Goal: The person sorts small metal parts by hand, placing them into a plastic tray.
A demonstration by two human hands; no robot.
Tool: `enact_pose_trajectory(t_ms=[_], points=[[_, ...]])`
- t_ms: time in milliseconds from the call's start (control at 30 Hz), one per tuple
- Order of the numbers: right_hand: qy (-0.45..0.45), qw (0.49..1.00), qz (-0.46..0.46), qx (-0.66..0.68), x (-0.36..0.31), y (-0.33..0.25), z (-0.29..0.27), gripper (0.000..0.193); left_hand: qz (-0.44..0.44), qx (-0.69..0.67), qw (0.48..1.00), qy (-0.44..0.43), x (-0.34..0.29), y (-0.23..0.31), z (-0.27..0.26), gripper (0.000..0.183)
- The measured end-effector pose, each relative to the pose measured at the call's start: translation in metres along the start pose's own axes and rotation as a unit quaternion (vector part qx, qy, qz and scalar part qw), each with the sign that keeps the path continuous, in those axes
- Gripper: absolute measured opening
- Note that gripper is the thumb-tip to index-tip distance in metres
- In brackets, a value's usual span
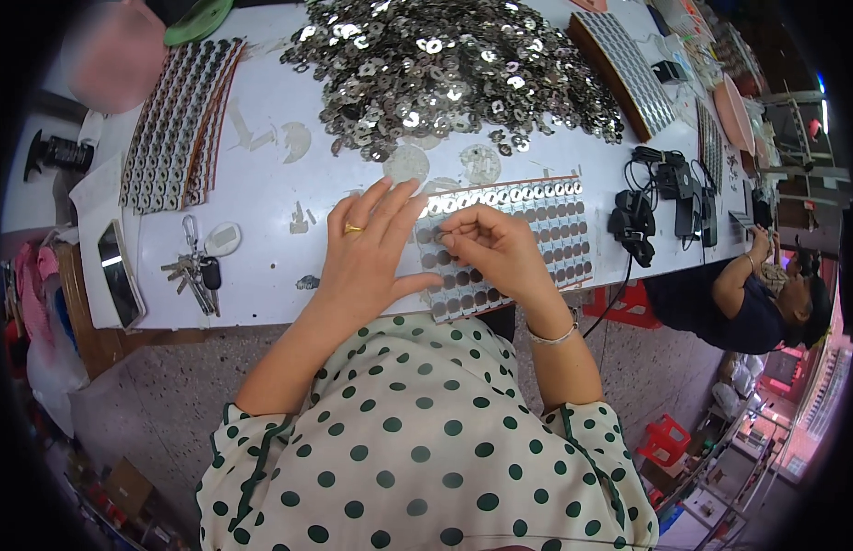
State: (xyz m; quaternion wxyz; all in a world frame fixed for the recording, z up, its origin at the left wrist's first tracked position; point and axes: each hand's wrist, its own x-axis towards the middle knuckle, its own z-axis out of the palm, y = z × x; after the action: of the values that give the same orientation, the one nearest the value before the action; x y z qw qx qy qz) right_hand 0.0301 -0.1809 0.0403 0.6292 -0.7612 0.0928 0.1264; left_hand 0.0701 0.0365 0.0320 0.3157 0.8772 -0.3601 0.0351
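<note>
A flat panel [548,241] with rows of dark round discs lies before me at the table's front edge. Shiny metal rings sit along its far row. My left hand [371,243], a gold ring on one finger, rests spread and open, with fingertips and thumb at the panel's left edge. Over the panel's left part, my right hand [495,248] is closed in a pinch. What its fingertips hold, if anything, is too small to make out. Beyond both hands spreads a large heap of loose shiny metal rings [445,73].
Stacked panels stand at the far left [179,129] and far right [624,69]. Keys [204,275] and a phone [120,274] lie on the left. Black adapters with cables [661,197] lie right of the panel. Another person [739,298] sits at the right.
</note>
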Motion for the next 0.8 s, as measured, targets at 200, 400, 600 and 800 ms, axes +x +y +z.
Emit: enact_pose_trajectory(t_ms=[200, 400, 600, 800], points=[[0.011, 0.983, -0.089, -0.163, 0.008, -0.009, 0.018, 0.015, -0.037, 0.019, 0.998, -0.041, -0.011, -0.004, 0.015, 0.097], [0.03, 0.98, -0.069, -0.182, 0.006, -0.012, 0.023, 0.015, -0.037, 0.021, 0.998, -0.048, -0.011, -0.003, 0.015, 0.099], [0.101, 0.968, -0.11, -0.202, 0.003, -0.007, 0.029, 0.018, -0.044, 0.038, 0.996, -0.063, -0.01, -0.003, 0.015, 0.099], [0.051, 0.967, -0.133, -0.21, 0.001, 0.0, 0.023, 0.021, -0.026, 0.036, 0.997, -0.056, -0.006, -0.005, 0.013, 0.099]])
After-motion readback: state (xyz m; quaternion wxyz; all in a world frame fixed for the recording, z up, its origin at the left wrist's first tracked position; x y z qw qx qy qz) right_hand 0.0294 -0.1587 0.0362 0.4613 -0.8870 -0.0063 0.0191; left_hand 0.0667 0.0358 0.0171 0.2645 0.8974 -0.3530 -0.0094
